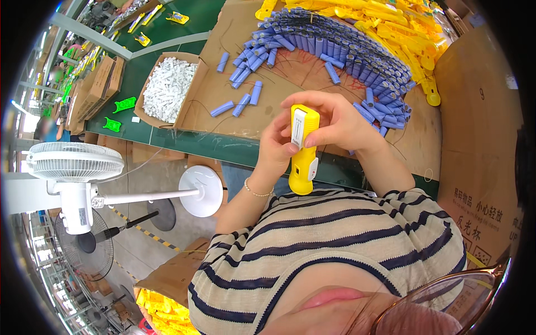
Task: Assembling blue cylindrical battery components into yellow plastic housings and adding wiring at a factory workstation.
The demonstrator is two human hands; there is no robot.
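Both my hands hold a yellow plastic handheld casing [303,152] upright in front of my chest. My left hand [274,146] grips its left side, thumb against a white panel near its top. My right hand [334,120] wraps over the top and right side. Beyond my hands, a sheet of brown cardboard [223,95] lies on the green table [162,134]. A large heap of blue cylindrical battery cells [335,47] with thin wires rests on it. Loose cells [245,103] lie nearer me.
A cardboard box of small white parts [167,86] sits at the table's left. Yellow casings [391,22] are piled at the far right. Big cardboard cartons [480,145] stand on my right. A white pedestal fan [75,167] stands on the floor at left.
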